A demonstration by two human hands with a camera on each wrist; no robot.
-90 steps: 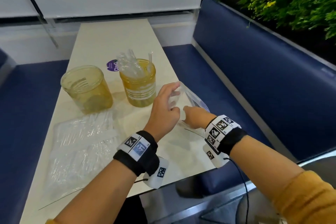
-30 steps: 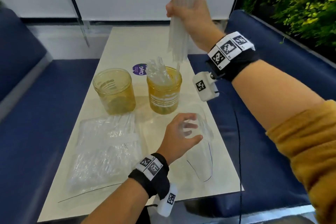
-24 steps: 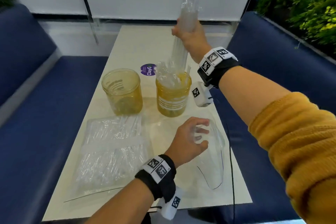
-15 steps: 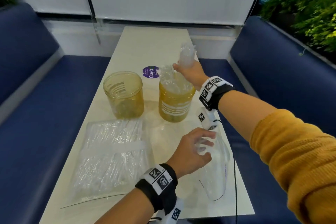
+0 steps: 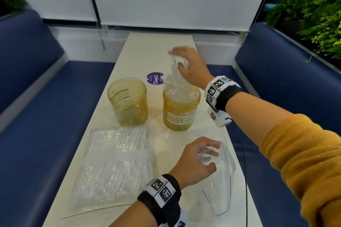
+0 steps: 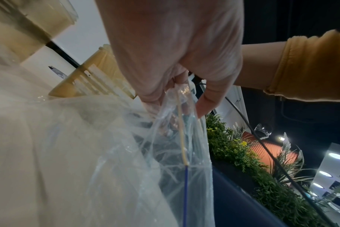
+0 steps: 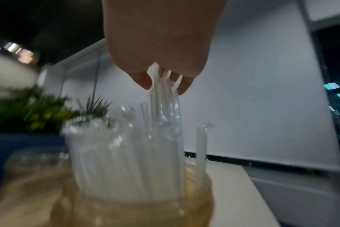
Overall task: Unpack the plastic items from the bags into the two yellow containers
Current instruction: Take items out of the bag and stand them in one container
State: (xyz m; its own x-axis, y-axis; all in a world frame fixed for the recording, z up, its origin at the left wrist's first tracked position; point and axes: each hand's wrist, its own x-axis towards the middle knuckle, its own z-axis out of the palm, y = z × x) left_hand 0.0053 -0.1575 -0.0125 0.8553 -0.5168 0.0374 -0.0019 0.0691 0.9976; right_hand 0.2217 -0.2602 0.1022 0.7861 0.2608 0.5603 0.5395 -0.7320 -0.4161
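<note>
Head view: right hand (image 5: 191, 68) over straw-filled container (image 5: 181, 110)

Standing side by side at twelve o'clock across the mid-table (image 5: 158, 46): an empty yellow jar (image 5: 128, 104) and a jar packed with clear sticks (image 5: 181, 108), sticks blocking its mouth, a narrow gap lying between the two. Covering the near nine-o'clock side: a full plastic bag (image 5: 112, 167); lying at three o'clock by the edge: an emptied bag (image 5: 219, 180). Staying bare: the far tabletop beyond a purple sticker (image 5: 154, 78).
</note>
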